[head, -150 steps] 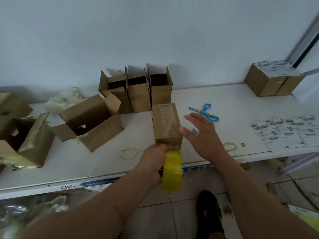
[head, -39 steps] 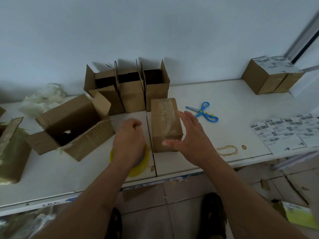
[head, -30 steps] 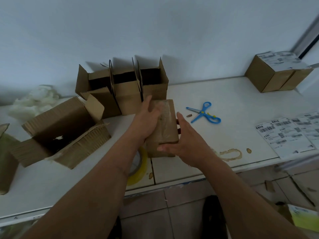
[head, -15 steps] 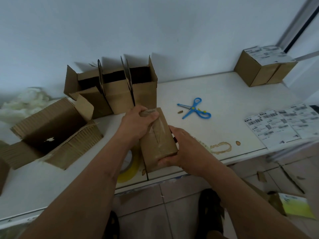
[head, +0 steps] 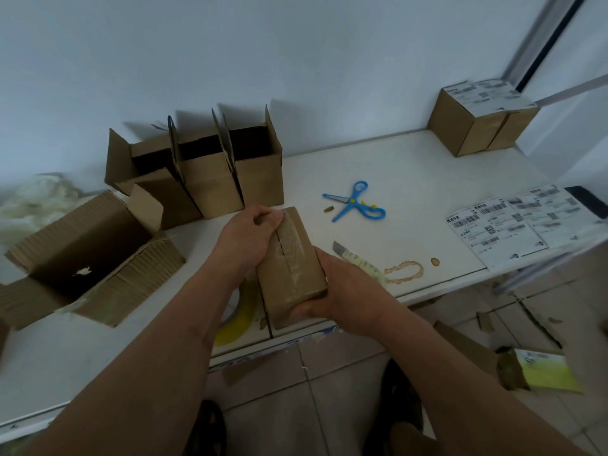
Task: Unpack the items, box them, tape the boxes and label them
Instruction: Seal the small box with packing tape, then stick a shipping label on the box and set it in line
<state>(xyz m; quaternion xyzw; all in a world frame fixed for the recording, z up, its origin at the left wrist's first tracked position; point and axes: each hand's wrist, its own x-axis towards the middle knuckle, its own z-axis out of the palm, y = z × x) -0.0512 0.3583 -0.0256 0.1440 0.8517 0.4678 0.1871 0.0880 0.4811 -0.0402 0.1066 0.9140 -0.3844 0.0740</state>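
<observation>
Taping step looks finished: the left hand (head: 245, 240) grips the far end of the taped cardboard box (head: 291, 269), the right hand (head: 342, 296) its near end, at the tabletop's (head: 411, 169) front edge; labelling likely next, needing a shipping label (head: 493, 235) from the right edge

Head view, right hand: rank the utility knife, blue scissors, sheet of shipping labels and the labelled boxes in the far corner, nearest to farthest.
From the right hand, which holds the taped box:
1. Utility knife, on the table right beside that hand.
2. Blue scissors, farther back, mid-table.
3. Sheet of shipping labels, at the table's right edge.
4. Labelled boxes, far right corner by the wall.
</observation>
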